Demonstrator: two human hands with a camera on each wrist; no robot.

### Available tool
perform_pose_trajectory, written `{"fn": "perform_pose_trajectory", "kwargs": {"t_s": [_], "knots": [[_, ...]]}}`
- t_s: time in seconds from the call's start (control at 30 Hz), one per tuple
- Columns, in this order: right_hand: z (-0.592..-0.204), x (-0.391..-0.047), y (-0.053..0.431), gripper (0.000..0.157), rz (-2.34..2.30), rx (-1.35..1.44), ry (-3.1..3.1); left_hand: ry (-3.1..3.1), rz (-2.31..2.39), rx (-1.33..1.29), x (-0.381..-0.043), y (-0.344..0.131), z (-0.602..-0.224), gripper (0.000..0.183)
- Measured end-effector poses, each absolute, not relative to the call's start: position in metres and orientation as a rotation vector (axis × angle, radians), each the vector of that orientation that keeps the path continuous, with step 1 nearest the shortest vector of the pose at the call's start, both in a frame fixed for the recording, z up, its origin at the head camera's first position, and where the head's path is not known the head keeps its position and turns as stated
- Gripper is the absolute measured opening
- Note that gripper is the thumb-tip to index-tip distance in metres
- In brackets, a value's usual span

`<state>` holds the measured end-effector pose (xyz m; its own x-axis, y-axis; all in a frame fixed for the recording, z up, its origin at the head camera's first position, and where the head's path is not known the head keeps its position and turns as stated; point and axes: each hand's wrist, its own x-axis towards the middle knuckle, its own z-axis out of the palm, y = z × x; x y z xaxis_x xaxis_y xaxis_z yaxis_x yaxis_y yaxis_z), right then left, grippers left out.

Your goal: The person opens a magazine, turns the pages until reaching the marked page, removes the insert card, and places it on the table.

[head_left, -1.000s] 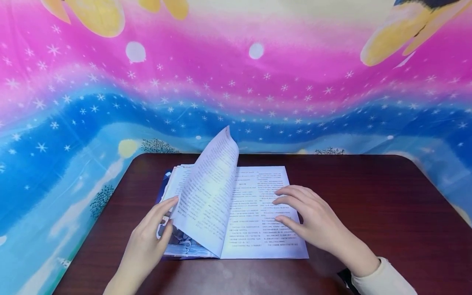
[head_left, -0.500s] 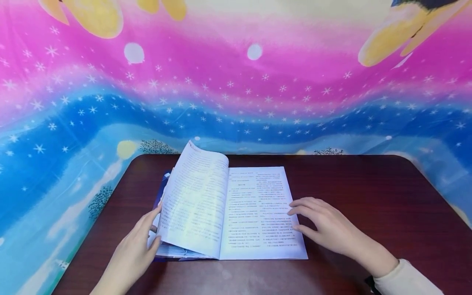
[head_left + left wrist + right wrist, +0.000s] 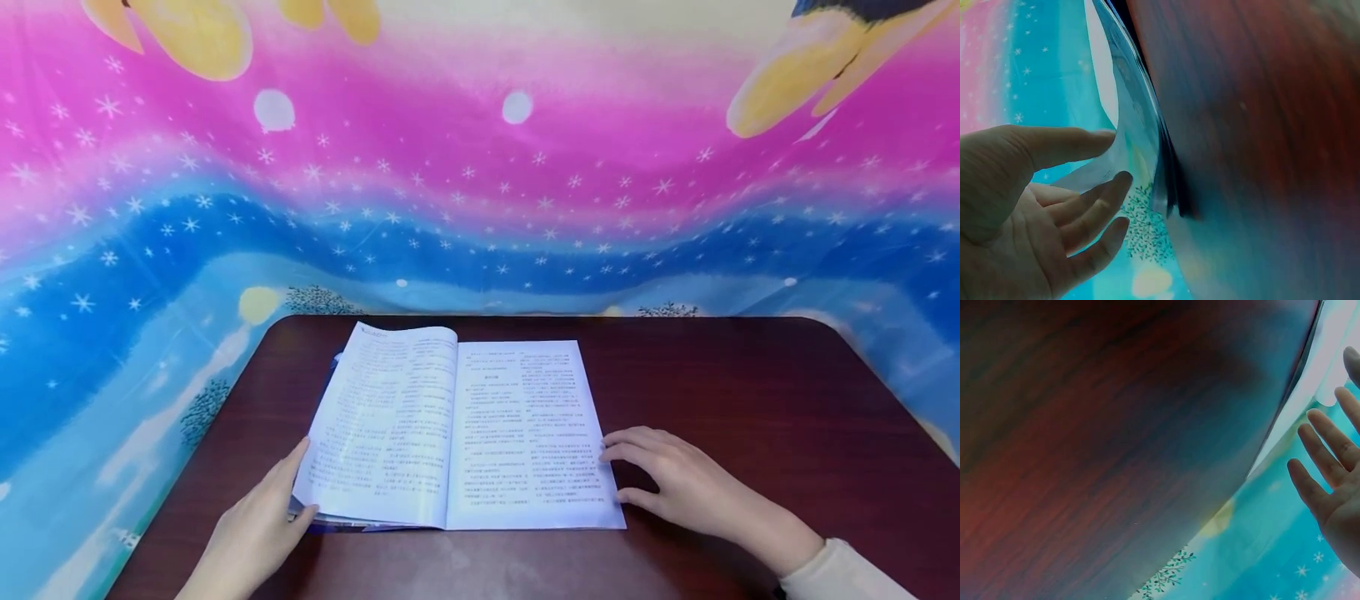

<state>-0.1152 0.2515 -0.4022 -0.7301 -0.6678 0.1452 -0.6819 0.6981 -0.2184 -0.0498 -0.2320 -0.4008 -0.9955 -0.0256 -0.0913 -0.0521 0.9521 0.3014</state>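
Note:
An open magazine [image 3: 525, 433] with dense printed text lies on the dark wooden table. Its left page [image 3: 382, 417] bows up a little over the pages beneath. My left hand [image 3: 255, 517] holds that page by its lower left edge, between thumb and fingers. In the left wrist view, the curling sheet runs past the tip of the thumb [image 3: 1072, 144], and the other fingers are loosely bent below it. My right hand [image 3: 675, 475] is at the magazine's right edge, fingertips right at the margin. The right wrist view shows its fingers [image 3: 1329, 450] spread and holding nothing.
The brown table [image 3: 750, 392] extends to both sides of the magazine. A pink and blue cloth [image 3: 465, 167] with snowflakes hangs behind the table and down its left side. A pale sleeve [image 3: 847, 575] covers my right wrist.
The upright page has come down to the left, with my left hand moving left and toward me along with it. My right hand has drawn back rightward off the right page to its edge.

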Motion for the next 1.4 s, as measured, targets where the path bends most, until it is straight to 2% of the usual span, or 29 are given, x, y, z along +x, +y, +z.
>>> {"fn": "perform_pose_trajectory", "kwargs": {"t_s": [0.33, 0.67, 0.87, 1.07, 1.4], "knots": [[-0.405, -0.114, 0.254, 0.051, 0.409, 1.110, -2.939, 2.973, 0.427, -0.036, -0.056, -0.248, -0.402, 0.072], [-0.408, -0.116, 0.256, 0.061, 0.438, 1.097, -3.006, 3.071, 0.475, 0.349, -0.062, -0.250, -0.404, 0.049], [-0.410, -0.118, 0.256, 0.064, 0.433, 1.106, -3.009, 2.988, 0.473, 0.538, -0.070, -0.250, -0.409, 0.053], [-0.409, -0.119, 0.255, 0.064, 0.423, 1.127, -3.004, 2.924, 0.459, 0.533, -0.078, -0.248, -0.410, 0.060], [-0.405, -0.122, 0.250, 0.063, 0.480, 1.121, -3.072, 2.860, 0.501, 0.538, -0.084, -0.249, -0.413, 0.060]]}}
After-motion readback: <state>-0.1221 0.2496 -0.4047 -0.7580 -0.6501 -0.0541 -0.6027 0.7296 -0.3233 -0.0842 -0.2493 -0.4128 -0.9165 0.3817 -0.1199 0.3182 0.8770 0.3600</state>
